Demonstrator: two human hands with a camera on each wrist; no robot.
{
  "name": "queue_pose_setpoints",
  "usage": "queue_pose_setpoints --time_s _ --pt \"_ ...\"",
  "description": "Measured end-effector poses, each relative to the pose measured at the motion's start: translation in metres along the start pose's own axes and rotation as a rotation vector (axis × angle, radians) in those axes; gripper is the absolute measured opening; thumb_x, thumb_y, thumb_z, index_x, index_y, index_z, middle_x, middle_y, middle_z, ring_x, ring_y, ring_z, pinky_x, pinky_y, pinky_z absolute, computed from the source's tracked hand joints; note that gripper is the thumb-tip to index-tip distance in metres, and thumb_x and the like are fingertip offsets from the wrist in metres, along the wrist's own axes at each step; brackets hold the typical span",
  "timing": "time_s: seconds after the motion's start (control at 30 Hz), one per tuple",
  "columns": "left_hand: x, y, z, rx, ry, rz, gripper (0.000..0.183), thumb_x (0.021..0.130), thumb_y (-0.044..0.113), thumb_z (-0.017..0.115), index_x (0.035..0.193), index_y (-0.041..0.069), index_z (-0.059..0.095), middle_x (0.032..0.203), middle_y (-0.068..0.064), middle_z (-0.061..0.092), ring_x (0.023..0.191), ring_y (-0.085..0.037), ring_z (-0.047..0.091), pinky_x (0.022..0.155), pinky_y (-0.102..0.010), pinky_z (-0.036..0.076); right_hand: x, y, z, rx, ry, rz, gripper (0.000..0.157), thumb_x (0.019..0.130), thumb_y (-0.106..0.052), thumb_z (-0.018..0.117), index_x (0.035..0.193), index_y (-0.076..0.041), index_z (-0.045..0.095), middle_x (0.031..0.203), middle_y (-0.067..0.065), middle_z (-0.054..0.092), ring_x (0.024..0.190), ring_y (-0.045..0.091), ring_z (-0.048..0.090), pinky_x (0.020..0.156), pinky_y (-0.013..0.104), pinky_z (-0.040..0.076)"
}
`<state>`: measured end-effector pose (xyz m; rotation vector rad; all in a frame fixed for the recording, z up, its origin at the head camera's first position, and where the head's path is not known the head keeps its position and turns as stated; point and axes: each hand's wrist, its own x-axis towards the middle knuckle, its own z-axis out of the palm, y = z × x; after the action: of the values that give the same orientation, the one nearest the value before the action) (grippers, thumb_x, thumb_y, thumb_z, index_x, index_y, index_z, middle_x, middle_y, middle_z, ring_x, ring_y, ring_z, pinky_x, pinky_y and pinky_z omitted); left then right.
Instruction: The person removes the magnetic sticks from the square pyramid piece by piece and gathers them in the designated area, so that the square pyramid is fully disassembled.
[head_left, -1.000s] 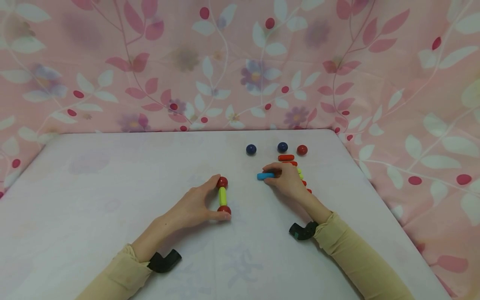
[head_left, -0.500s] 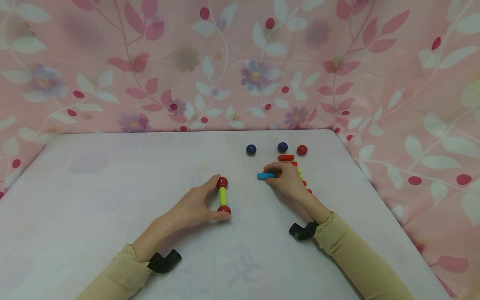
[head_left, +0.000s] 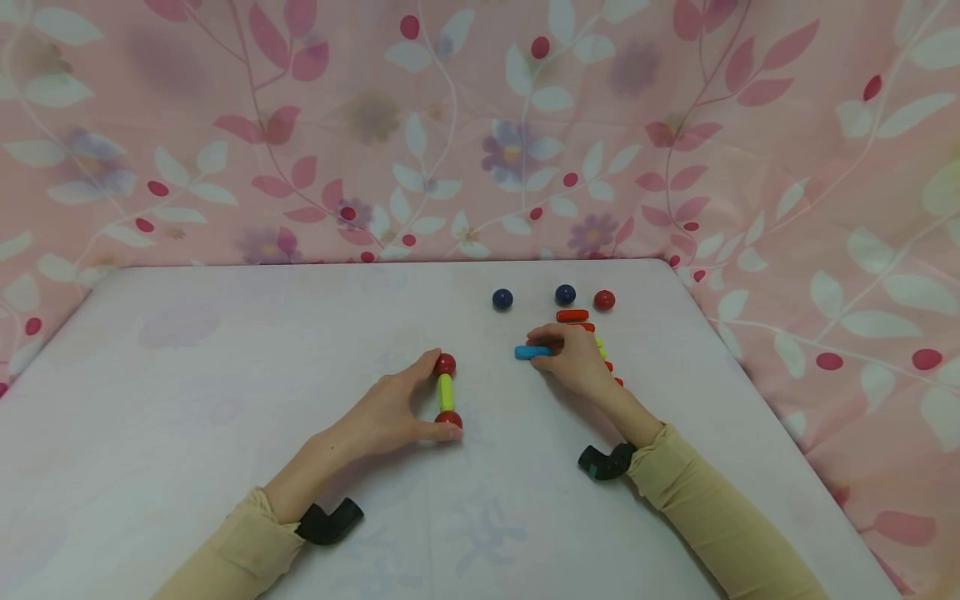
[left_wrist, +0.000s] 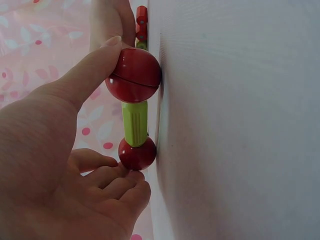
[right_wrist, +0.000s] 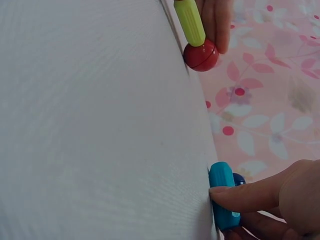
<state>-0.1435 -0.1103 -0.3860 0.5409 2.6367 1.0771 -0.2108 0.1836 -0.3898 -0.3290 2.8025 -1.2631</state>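
My left hand (head_left: pixel 375 417) spans a dumbbell-like piece, its thumb on the near red ball (left_wrist: pixel 134 75) and its fingertips on the far red ball (left_wrist: pixel 137 153). A yellow-green rod (head_left: pixel 446 392) joins the two balls, and the piece lies on the white table (head_left: pixel 225 375). To the right, my right hand (head_left: pixel 577 358) pinches a blue rod (head_left: pixel 530 352) between thumb and fingers. In the right wrist view the blue rod (right_wrist: pixel 223 195) lies against the table, with the thumb across it.
Two dark blue balls (head_left: pixel 502 299) and a loose red ball (head_left: pixel 603 300) stand at the back right. Red rods (head_left: pixel 572 316) and a yellow-green rod (head_left: pixel 600 347) lie in a column there, partly hidden behind the right hand. Pink floral cloth (head_left: pixel 450 125) rises behind the table.
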Motion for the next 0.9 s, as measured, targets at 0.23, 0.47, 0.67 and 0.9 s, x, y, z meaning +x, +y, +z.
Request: queue_pose_setpoints --time_s 0.23,0.47,0.67,0.9 --pt "0.000 0.001 0.000 -0.013 0.001 -0.012 0.113 0.074 0.054 0.085 0.159 0.012 0.025 0.162 -0.006 0.032 0.151 -0.027 0.028 0.116 -0.053 0.033 0.003 -0.005 -0.007 0.050 0.007 -0.048 0.037 0.085 -0.008 0.078 0.121 -0.005 0.070 0.113 0.008 0.073 0.113 0.028 0.064 0.100 0.046 0.052" --pt "0.000 0.001 -0.001 -0.019 -0.007 -0.023 0.114 0.073 0.056 0.084 0.160 0.013 0.024 0.163 -0.006 0.032 0.151 -0.027 0.027 0.117 -0.054 0.031 0.008 -0.036 0.005 0.101 -0.090 -0.159 0.041 0.086 -0.010 0.079 0.125 -0.005 0.068 0.116 0.011 0.073 0.115 0.030 0.062 0.101 0.050 0.051" --pt "-0.001 0.000 -0.002 -0.014 -0.002 0.002 0.115 0.072 0.057 0.084 0.159 0.012 0.024 0.161 -0.004 0.034 0.150 -0.026 0.030 0.116 -0.054 0.034 0.013 -0.064 0.033 0.074 -0.201 -0.205 0.043 0.087 -0.016 0.078 0.127 -0.005 0.066 0.117 0.008 0.073 0.113 0.029 0.064 0.100 0.046 0.052" --pt "-0.001 -0.001 -0.001 -0.017 0.005 0.033 0.114 0.074 0.056 0.083 0.159 0.010 0.024 0.161 -0.003 0.035 0.149 -0.025 0.032 0.117 -0.052 0.033 0.011 -0.067 0.058 0.083 -0.244 -0.126 0.037 0.089 -0.019 0.077 0.124 -0.009 0.069 0.117 0.002 0.072 0.112 0.020 0.064 0.100 0.036 0.052"
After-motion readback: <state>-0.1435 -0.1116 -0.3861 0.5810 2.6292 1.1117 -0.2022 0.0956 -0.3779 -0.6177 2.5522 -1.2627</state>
